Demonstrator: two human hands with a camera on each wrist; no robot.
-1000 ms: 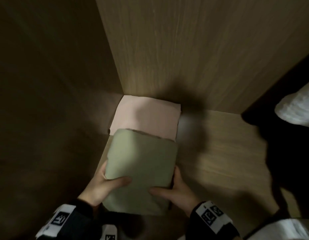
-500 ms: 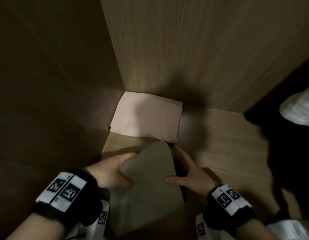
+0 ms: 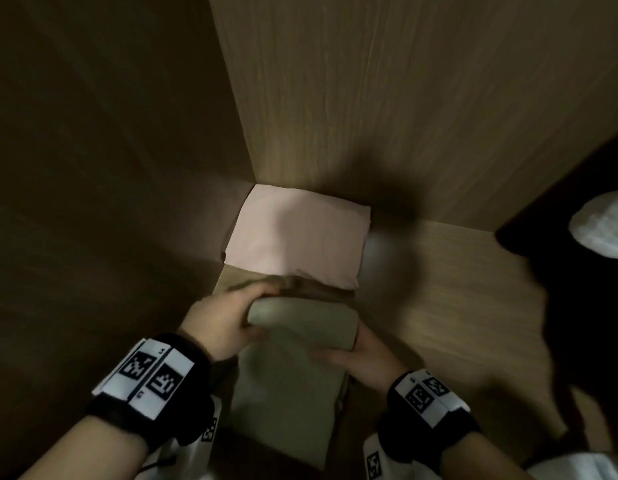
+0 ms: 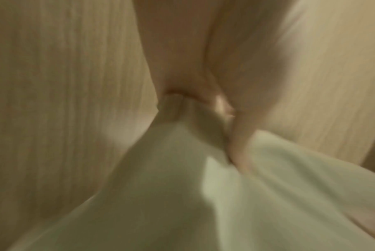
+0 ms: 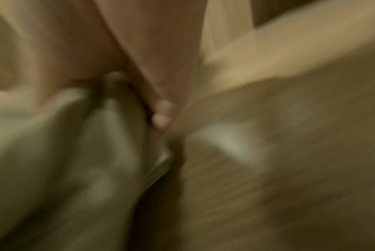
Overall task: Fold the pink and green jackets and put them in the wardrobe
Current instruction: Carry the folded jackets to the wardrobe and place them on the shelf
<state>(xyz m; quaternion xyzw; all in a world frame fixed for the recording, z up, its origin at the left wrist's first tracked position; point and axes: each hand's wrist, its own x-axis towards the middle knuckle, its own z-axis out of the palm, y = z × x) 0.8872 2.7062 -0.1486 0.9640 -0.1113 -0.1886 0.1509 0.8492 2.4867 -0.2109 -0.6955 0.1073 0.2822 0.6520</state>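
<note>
L hand [image 3: 224, 323]: grips folded soft green fabric jacket [image 3: 293, 368], left edge.
R hand [image 3: 366, 355]: grips its right edge.
Folded pale pink fabric jacket [image 3: 297, 237]: back corner, wooden wardrobe shelf [image 3: 456, 299].

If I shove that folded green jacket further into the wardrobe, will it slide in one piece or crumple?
Probably crumple: the green jacket already bulges into a roll where the left hand and right hand grip it. It looks soft and light. The wardrobe floor seems smooth, so lifting may work better than pushing.

Two folded jackets, one pink jacket [image 3: 297, 233] and one green jacket [image 3: 293, 368], plus two hands.
</note>
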